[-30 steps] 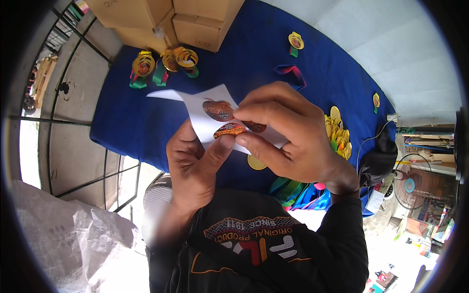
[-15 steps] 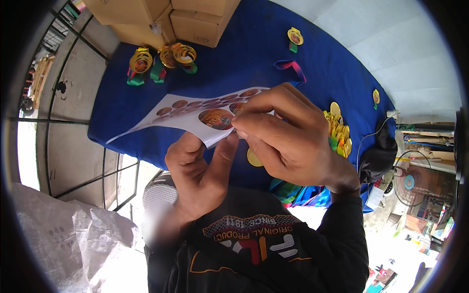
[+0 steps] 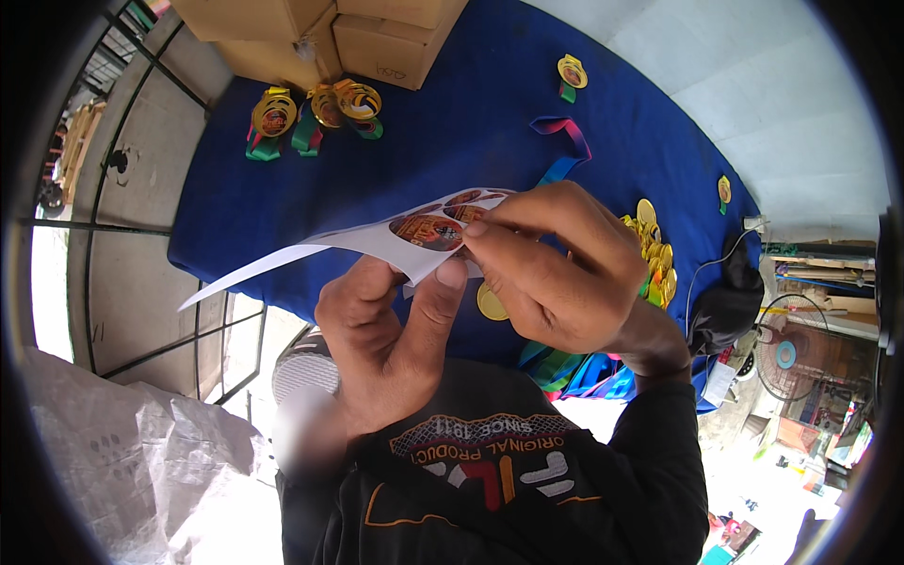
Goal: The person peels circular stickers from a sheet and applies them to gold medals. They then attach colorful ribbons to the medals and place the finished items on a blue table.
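Note:
A curved white sheet of round printed stickers [image 3: 372, 243] is held up over the table. My left hand [image 3: 381, 344] grips its near edge between thumb and fingers, the thumb in front. My right hand [image 3: 574, 268] pinches at the right edge of a dark red and orange round sticker [image 3: 424, 232] near the sheet's corner. How far that sticker has lifted is hidden by the fingertips. Partly behind my right hand, a plain gold medal [image 3: 491, 302] lies on the blue cloth.
A blue-covered table [image 3: 452, 104] carries cardboard boxes [image 3: 391, 47] at the back left and medals with ribbons [image 3: 273, 113] before them. Several gold medals [image 3: 656, 250] are piled right of my hand. Ribbons [image 3: 574, 372] hang near the front edge. A fan [image 3: 791, 353] stands at right.
The sheet has tilted and now shows more edge-on, its free left end lower. Both hands stay close together, the right shifted very slightly right.

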Action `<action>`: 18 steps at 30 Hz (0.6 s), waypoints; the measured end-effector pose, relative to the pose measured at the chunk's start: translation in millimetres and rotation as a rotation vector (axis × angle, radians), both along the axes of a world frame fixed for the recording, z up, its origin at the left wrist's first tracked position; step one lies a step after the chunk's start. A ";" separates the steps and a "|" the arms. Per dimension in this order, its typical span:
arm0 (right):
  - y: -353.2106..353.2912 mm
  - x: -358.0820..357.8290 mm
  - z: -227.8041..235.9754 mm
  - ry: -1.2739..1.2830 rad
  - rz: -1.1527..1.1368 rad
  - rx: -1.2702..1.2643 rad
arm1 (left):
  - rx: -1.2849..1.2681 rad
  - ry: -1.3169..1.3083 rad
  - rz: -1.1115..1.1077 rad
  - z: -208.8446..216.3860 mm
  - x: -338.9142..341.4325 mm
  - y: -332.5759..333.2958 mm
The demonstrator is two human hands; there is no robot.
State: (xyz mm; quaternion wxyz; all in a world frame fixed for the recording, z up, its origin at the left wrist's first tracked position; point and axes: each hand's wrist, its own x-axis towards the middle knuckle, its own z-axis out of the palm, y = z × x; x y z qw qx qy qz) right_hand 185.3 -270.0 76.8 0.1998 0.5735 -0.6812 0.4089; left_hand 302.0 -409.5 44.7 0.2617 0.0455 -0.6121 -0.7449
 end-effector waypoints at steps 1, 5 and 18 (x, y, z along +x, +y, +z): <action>0.3 -0.3 -1.1 0.007 0.004 0.000 | 0.003 -0.007 0.002 0.4 -0.1 0.6; 0.5 -1.7 -6.4 0.048 0.002 -0.025 | -0.020 -0.006 0.010 1.7 -1.2 0.9; -0.1 -1.1 -26.9 0.325 -0.144 -0.087 | -0.029 -0.020 -0.034 6.6 -0.2 1.6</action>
